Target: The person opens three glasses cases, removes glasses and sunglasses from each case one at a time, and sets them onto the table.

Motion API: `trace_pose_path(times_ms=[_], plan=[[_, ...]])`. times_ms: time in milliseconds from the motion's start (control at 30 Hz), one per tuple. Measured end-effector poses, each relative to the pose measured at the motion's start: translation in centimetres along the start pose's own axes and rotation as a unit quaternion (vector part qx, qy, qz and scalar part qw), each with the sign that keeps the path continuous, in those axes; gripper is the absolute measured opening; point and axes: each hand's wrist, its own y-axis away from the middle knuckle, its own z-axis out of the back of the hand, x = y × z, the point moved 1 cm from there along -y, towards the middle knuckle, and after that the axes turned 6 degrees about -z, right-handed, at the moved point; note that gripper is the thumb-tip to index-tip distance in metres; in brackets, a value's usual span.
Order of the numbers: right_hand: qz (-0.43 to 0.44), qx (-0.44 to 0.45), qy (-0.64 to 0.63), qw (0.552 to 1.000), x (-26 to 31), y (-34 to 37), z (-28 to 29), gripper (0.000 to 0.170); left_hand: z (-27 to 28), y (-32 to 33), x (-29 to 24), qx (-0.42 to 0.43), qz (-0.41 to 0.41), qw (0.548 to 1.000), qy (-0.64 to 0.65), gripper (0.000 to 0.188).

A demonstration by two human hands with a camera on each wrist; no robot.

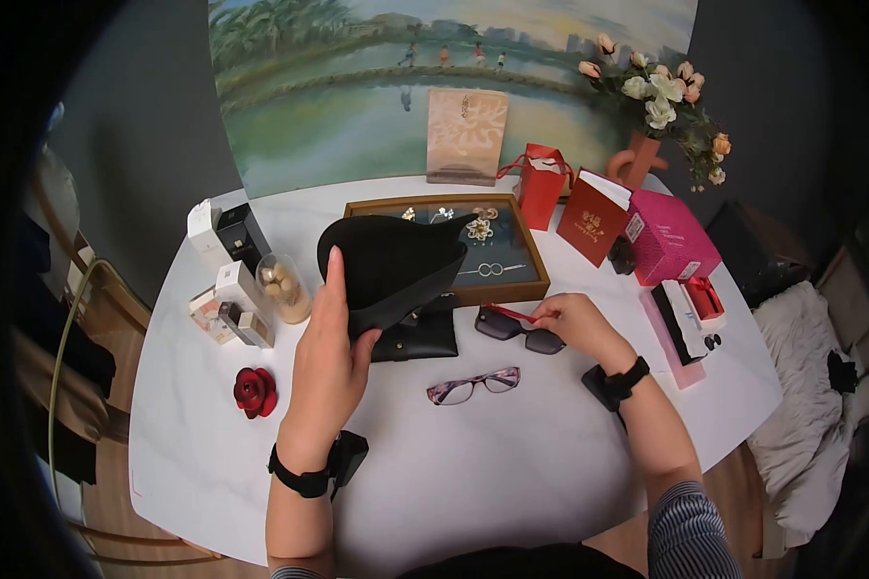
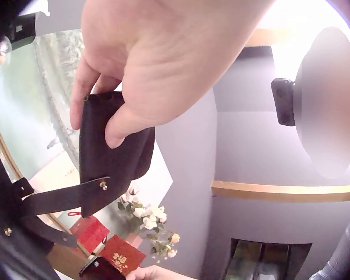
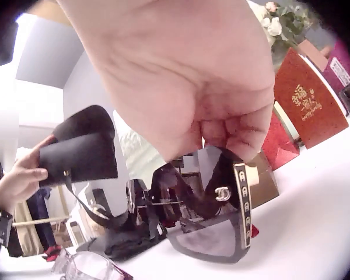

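My left hand (image 1: 328,372) grips a black leather glasses case (image 1: 386,265) by its near edge, thumb on one side and fingers on the other, raised over the table. In the left wrist view, a strap with a gold stud crosses the case (image 2: 114,166). A second black case part (image 1: 425,340) lies on the tabletop below it. Dark sunglasses (image 1: 518,333) with a red inner temple are pinched in my right hand (image 1: 584,328). The right wrist view shows a chain-patterned temple on the sunglasses (image 3: 216,239). Patterned eyeglasses (image 1: 473,386) lie nearer me.
Behind the cases sits a framed jewellery tray (image 1: 528,288). On the left stand a red rose ornament (image 1: 255,392), a glass jar (image 1: 285,289) and small boxes (image 1: 237,289). To the right are a red card (image 1: 594,220), a pink box (image 1: 674,236) and a flower vase (image 1: 637,159).
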Motion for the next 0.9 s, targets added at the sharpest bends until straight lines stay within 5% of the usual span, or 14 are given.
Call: trace_pose_path(times_ms=[200, 400, 467, 800, 900], plan=[[0.040, 0.136, 0.068, 0.988, -1.5, -3.3, -0.3, 0.011, 0.5, 0.0, -0.2, -0.002, 0.001, 1.000, 0.011, 0.095], [0.015, 0.229, 0.058, 0.971, -2.4, -5.3, -0.9, 0.014, 0.8, -0.1, -0.2, -0.003, -0.002, 1.000, 0.015, 0.095], [-0.056, 0.267, 0.023, 0.962, -2.2, -5.5, -0.9, 0.014, 0.8, 0.0, -0.2, -0.004, -0.006, 1.000, 0.006, 0.095], [-0.105, 0.258, -0.087, 0.957, -1.4, -5.3, -1.2, 0.019, 1.0, -0.1, 0.0, -0.002, -0.001, 1.000, 0.003, 0.094], [0.016, 0.202, 0.049, 0.978, 0.7, -3.8, -1.6, 0.032, 0.9, -0.1, 0.2, -0.009, -0.027, 1.000, 0.000, 0.092]])
